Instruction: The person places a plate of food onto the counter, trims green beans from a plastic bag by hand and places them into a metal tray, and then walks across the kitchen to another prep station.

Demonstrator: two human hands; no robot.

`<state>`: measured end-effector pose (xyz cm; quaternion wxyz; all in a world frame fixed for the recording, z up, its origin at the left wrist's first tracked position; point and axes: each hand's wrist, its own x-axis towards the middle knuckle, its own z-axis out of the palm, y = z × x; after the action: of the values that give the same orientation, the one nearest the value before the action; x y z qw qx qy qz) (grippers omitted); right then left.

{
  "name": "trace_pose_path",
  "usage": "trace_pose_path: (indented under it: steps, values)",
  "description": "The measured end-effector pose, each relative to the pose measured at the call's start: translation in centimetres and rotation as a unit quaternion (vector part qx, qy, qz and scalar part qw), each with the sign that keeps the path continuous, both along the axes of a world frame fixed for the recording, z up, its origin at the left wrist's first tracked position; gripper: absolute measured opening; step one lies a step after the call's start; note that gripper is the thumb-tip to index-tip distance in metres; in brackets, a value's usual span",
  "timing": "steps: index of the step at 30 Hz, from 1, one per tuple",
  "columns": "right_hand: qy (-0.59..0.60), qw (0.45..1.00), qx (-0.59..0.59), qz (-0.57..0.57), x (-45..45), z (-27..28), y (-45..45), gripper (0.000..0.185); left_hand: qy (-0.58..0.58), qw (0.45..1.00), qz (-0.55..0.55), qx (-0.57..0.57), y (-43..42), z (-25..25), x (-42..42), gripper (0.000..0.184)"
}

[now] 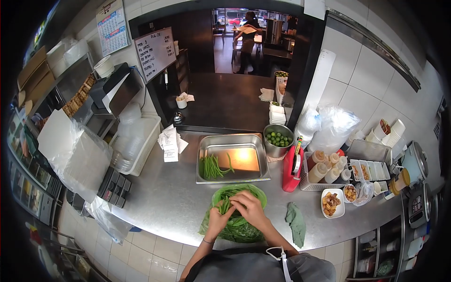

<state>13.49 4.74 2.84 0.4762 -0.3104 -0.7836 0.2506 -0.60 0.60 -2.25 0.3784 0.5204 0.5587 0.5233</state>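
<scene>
Both hands meet over a green plastic bag [249,233] of green beans on the steel counter. My left hand [219,220] is closed around a few green beans [224,205], which stick up past its fingers. My right hand [250,207] pinches at the same beans, its fingertips touching the left hand's; the exact grip is partly hidden. Just beyond the bag sits a rectangular steel pan [253,176]. A bunch of green beans [214,167] lies in its left part, with one curved bean apart from the others.
Right of the pan stand a steel pot of small green limes [277,138], a red box with a tape roll [292,170] and a basket of sauce bottles [324,172]. A green cloth [295,223] lies nearer. Paper slips [171,144] lie left. Someone stands beyond the pass-through.
</scene>
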Motion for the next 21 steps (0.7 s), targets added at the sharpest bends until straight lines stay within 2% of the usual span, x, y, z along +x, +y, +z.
trace_pose_path:
  steps: [2, 4, 6, 8, 10, 11, 13, 14, 16, 17, 19, 20, 21]
  values:
    - [0.009, 1.0, -0.027, 0.011, 0.0, 0.3, -0.3, 0.01, -0.084, 0.996, 0.017, 0.012, 0.1, -1.0, 0.2, 0.017]
    - [0.061, 0.991, -0.111, 0.028, 0.3, 0.4, -0.3, 0.01, -0.083, 0.996, 0.027, 0.027, 0.3, -1.2, 0.0, 0.016]
    - [0.087, 0.99, -0.11, 0.026, 0.4, -0.3, 0.1, 0.007, -0.083, 0.995, 0.035, 0.043, 0.3, -0.7, -0.3, 0.016]
    - [0.111, 0.988, -0.106, 0.027, 0.4, -1.3, 0.6, 0.005, -0.002, 0.998, 0.025, 0.055, 0.1, 0.5, -0.4, 0.016]
    - [0.274, 0.907, -0.294, 0.127, 0.4, -2.7, 0.8, 0.005, 0.0, 0.999, 0.013, 0.052, -0.1, 0.7, -0.1, 0.017]
    - [0.273, 0.907, -0.294, 0.126, 0.5, -3.4, 1.1, 0.005, 0.002, 0.999, 0.0, 0.049, -0.2, 0.8, 0.2, 0.017]
    - [0.39, 0.771, -0.45, 0.227, 0.5, -3.9, 1.7, 0.006, -0.007, 0.999, -0.004, 0.044, -0.6, 2.2, 0.6, 0.017]
    - [0.39, 0.771, -0.449, 0.229, 0.6, -4.1, 1.7, 0.006, -0.017, 0.999, -0.006, 0.039, -0.6, 2.7, 0.7, 0.017]
    - [0.444, 0.677, -0.534, 0.243, 0.5, -3.5, 1.4, 0.007, -0.028, 0.998, -0.017, 0.044, -0.2, 1.3, 0.5, 0.018]
    - [0.444, 0.677, -0.534, 0.244, 0.4, -3.9, 1.5, 0.007, -0.04, 0.998, -0.029, 0.048, -0.1, 0.5, 0.4, 0.018]
    - [0.475, 0.624, -0.563, 0.262, 0.2, -4.7, 1.7, 0.007, -0.072, 0.996, -0.036, 0.047, 0.1, -0.5, 0.9, 0.018]
    - [0.475, 0.624, -0.563, 0.261, 0.2, -4.9, 1.7, 0.007, -0.104, 0.993, -0.042, 0.044, 0.1, -1.0, 1.1, 0.018]
    - [0.476, 0.651, -0.548, 0.223, 0.0, -4.8, 1.6, 0.006, -0.104, 0.993, -0.042, 0.044, -0.1, -0.3, 1.3, 0.018]
